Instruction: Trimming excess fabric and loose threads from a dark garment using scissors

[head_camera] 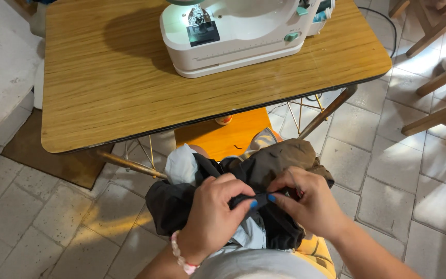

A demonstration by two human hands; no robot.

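While the head camera looks down past the table edge, both hands meet low in the frame, toward six o'clock; the left hand (213, 214) is closed on a fold of the dark garment (264, 170), thumb and forefinger pinched tight; the right hand (308, 199) pinches the same fold just beside it, fingertips touching the cloth, blue-painted nails showing. That garment lies bunched on the person's lap, a pale cloth (180, 164) tucked against it at nine o'clock; a beaded bracelet (180, 258) circles the left wrist. Up at twelve o'clock a white sewing machine (233, 36) stands on the wooden table (104, 82), well apart from the hands; wooden chair legs (440, 77) cross at two o'clock; grey floor tiles (388, 170) surround everything.
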